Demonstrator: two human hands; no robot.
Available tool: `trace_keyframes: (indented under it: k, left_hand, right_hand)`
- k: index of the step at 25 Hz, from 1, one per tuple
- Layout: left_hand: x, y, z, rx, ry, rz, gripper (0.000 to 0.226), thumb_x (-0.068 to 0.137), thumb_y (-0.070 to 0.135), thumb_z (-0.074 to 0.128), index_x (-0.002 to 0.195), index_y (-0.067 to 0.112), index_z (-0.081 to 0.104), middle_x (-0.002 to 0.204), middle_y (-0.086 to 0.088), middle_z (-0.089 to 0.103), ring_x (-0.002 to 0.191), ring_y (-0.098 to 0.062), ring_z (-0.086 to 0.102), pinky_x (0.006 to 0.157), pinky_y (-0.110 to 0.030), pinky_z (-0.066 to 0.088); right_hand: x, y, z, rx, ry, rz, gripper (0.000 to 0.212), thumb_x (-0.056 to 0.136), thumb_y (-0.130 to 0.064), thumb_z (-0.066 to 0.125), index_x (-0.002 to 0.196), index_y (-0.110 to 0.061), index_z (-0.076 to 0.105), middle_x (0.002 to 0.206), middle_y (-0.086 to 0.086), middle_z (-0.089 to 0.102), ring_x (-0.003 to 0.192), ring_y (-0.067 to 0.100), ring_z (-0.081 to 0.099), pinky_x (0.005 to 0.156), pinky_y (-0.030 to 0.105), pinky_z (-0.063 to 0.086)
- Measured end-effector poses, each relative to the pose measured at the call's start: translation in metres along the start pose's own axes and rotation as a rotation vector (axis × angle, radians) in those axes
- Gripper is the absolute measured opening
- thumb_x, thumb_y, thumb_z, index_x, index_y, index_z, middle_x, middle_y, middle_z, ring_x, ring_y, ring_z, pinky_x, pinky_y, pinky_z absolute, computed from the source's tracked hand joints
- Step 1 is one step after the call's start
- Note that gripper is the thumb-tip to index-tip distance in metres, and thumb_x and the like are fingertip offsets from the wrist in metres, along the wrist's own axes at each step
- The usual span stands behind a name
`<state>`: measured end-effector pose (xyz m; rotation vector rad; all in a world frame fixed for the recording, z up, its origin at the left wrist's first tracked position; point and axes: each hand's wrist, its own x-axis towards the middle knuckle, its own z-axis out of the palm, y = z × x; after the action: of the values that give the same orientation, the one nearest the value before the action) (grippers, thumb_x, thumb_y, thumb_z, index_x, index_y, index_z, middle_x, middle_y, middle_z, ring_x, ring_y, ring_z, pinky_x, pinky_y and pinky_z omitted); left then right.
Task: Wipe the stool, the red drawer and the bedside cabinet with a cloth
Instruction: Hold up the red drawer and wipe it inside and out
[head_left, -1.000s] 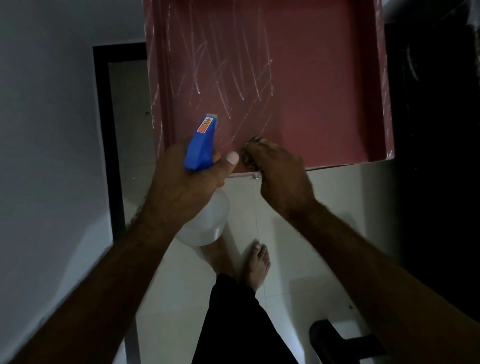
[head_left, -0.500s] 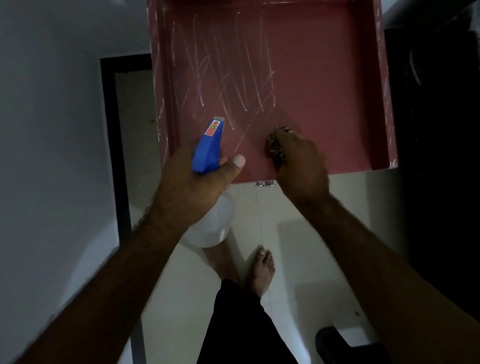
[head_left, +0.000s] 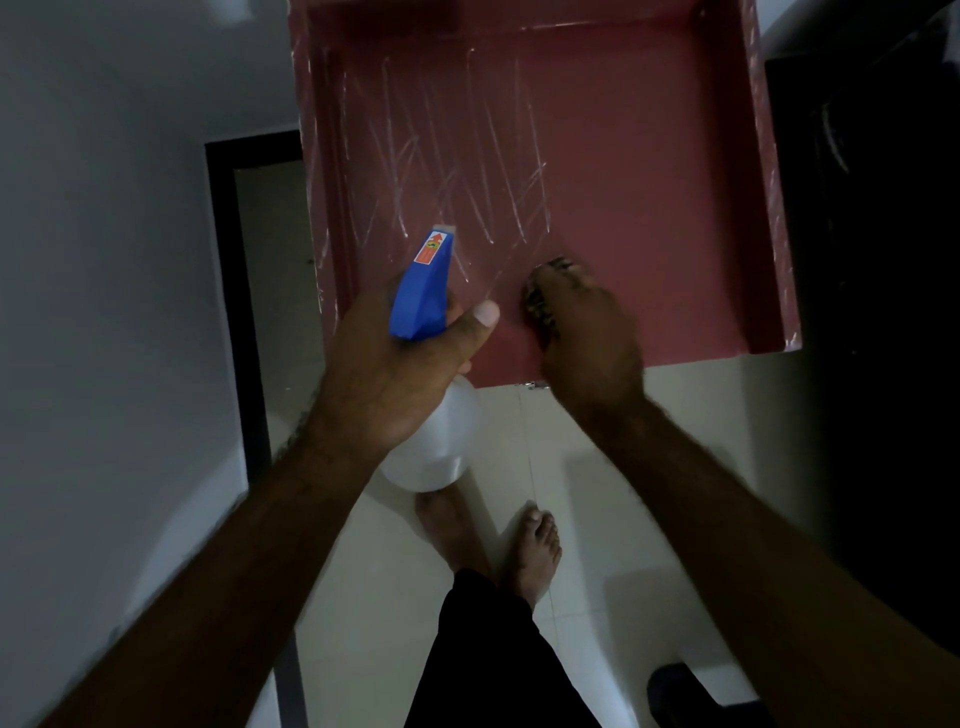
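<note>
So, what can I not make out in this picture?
Head view:
- Cloth: mostly hidden under the right hand; only a patterned edge shows.
- Spray bottle: the left hand covers its neck and trigger; fill level unclear.
- Dark thing on the floor: cut off by the bottom edge, too dim to name.
- Dark furniture right of the red drawer: too dim for detail.

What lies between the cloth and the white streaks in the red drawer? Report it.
Nothing visible. The right hand holds the cloth on the red drawer floor; the white streaks lie bare just beyond. The left hand holds the spray bottle above the front left corner, beside that path.
</note>
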<state>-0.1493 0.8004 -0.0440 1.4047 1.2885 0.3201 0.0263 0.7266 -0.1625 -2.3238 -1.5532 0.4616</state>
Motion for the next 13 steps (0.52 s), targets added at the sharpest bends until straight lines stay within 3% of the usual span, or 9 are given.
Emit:
trace_keyframes:
  k: [2, 3, 5, 7, 11, 13]
  left_hand:
    - [0.004, 0.003, -0.002, 0.005, 0.001, 0.004, 0.043, 0.087, 0.035, 0.074, 0.092, -0.003, 0.055, 0.091, -0.029, 0.066, 0.078, -0.027, 0.074, 0.075, -0.037, 0.063]
    - [0.006, 0.005, -0.004, 0.003, 0.005, 0.011, 0.045, 0.087, 0.036, 0.074, 0.093, -0.004, 0.055, 0.09, -0.029, 0.066, 0.077, -0.027, 0.074, 0.072, -0.032, 0.063]
    - [0.009, 0.009, -0.006, -0.014, 0.01, 0.015, 0.046, 0.086, 0.037, 0.074, 0.095, -0.004, 0.056, 0.092, -0.029, 0.066, 0.078, -0.029, 0.073, 0.067, -0.023, 0.061]
    - [0.012, 0.012, -0.01, -0.026, 0.003, 0.01, 0.049, 0.084, 0.041, 0.074, 0.095, -0.003, 0.056, 0.093, -0.028, 0.066, 0.079, -0.028, 0.074, 0.072, -0.03, 0.063]
    - [0.014, 0.016, -0.018, 0.004, 0.018, 0.013, 0.049, 0.088, 0.038, 0.074, 0.098, -0.006, 0.055, 0.093, -0.03, 0.066, 0.08, -0.028, 0.074, 0.073, -0.029, 0.063]
    - [0.014, 0.019, -0.021, 0.019, 0.019, 0.02, 0.048, 0.089, 0.038, 0.074, 0.097, -0.006, 0.055, 0.092, -0.028, 0.068, 0.079, -0.026, 0.075, 0.078, -0.037, 0.063]
  right_hand:
    - [-0.003, -0.006, 0.002, -0.025, -0.06, -0.147, 0.038, 0.086, -0.003, 0.062, 0.118, -0.023, 0.059, 0.12, -0.002, 0.064, 0.105, 0.022, 0.062, 0.075, 0.044, 0.057]
    - [0.0, -0.002, 0.0, -0.022, -0.068, -0.161, 0.043, 0.086, -0.003, 0.065, 0.123, -0.025, 0.06, 0.124, -0.002, 0.065, 0.108, 0.022, 0.063, 0.077, 0.044, 0.057]
    - [0.007, 0.01, -0.005, 0.02, -0.006, -0.058, 0.055, 0.081, 0.003, 0.068, 0.13, -0.021, 0.063, 0.127, 0.003, 0.069, 0.112, 0.027, 0.064, 0.087, 0.045, 0.058]
    - [0.007, 0.007, -0.005, 0.032, 0.048, 0.029, 0.055, 0.079, 0.007, 0.068, 0.13, -0.014, 0.064, 0.128, 0.01, 0.069, 0.113, 0.032, 0.064, 0.092, 0.049, 0.057]
    - [0.005, 0.003, -0.003, -0.028, -0.05, -0.066, 0.063, 0.08, 0.003, 0.068, 0.138, -0.018, 0.059, 0.14, 0.01, 0.062, 0.123, 0.034, 0.06, 0.095, 0.052, 0.055]
    - [0.011, 0.019, -0.009, 0.008, 0.003, 0.022, 0.057, 0.083, 0.003, 0.064, 0.137, -0.016, 0.061, 0.139, 0.011, 0.064, 0.124, 0.035, 0.06, 0.102, 0.052, 0.052]
